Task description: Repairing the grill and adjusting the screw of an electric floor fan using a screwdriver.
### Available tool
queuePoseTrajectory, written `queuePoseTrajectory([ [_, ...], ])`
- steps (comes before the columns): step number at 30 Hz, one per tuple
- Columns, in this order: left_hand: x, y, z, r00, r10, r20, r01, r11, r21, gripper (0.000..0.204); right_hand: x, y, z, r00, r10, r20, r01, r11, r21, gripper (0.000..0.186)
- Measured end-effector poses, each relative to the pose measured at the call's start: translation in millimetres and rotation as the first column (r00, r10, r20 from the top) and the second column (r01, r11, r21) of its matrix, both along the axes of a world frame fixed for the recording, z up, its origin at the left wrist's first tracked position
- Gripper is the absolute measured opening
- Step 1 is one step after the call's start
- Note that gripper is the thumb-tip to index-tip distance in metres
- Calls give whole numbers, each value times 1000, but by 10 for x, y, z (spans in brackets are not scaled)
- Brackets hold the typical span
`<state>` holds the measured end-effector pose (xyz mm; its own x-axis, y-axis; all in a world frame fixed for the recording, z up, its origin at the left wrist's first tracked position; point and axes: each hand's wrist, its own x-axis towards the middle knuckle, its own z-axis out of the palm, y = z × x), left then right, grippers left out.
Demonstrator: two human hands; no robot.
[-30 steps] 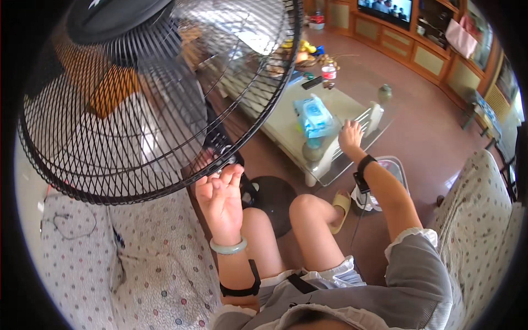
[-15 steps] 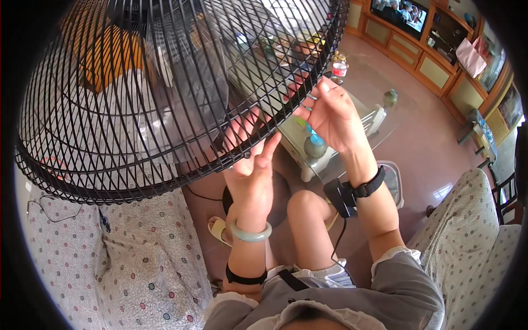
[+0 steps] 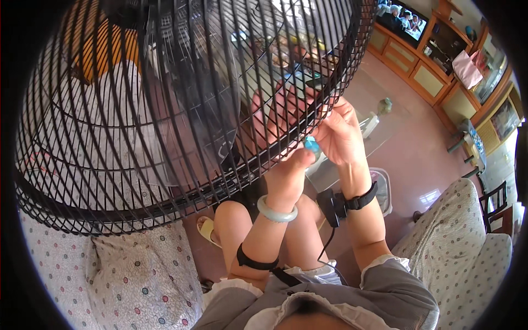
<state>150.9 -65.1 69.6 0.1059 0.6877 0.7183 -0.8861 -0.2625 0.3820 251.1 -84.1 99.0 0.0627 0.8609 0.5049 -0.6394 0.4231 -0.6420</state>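
Observation:
A large electric fan with a black wire guard (image 3: 192, 195) fills the upper left, tilted across the view. Clear blades (image 3: 190, 110) show through its wires. My left hand (image 3: 286, 176) is at the guard's near rim. Its fingers reach behind the wires and its thumb stays on the near side, closed round the rim. Farther along the same rim, to the right, my right hand (image 3: 344, 137) has its thumb and fingers pinched at the edge. Wires hide part of the fingertips, so any small piece between them cannot be made out.
Behind the guard stands a glass-topped table (image 3: 330, 176) with assorted items. Patterned covered sofas lie at left (image 3: 143, 275) and right (image 3: 456, 236). A clear plastic bin (image 3: 383, 192) sits on the floor. A wooden cabinet (image 3: 432, 80), a television (image 3: 401, 22) and a pink bag (image 3: 467, 69) are beyond.
My left hand has moved right along the rim, closer to my right hand, its thumb now against the rim. My right hand has lowered slightly. The guard appears lower and farther right.

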Motion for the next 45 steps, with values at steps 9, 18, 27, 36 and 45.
queuePoseTrajectory([
  [9, 5, 0, 30, 985, 156, -80, -163, 982, -91, 86, -87, -14, -42, 991, -70, -110, 74, 997, 35, 27],
  [18, -502, -157, -187, 976, 32, -216, -67, 985, -159, 88, -58, -256, -184, 977, -168, 128, 174, 984, -34, 39],
  [27, -993, -357, -90, 920, 367, -136, -389, 898, -204, 32, -516, -471, -98, 976, -175, 132, 195, 969, -155, 29],
  [36, -1098, -332, -27, 867, 405, -291, -452, 884, -116, 26, -503, -508, -6, 957, -184, 225, 228, 956, -186, 30],
  [45, -1764, -337, 453, 755, 652, -62, -653, 757, 4, 86, -215, -296, 121, 951, -307, -43, 300, 947, -115, 63],
])
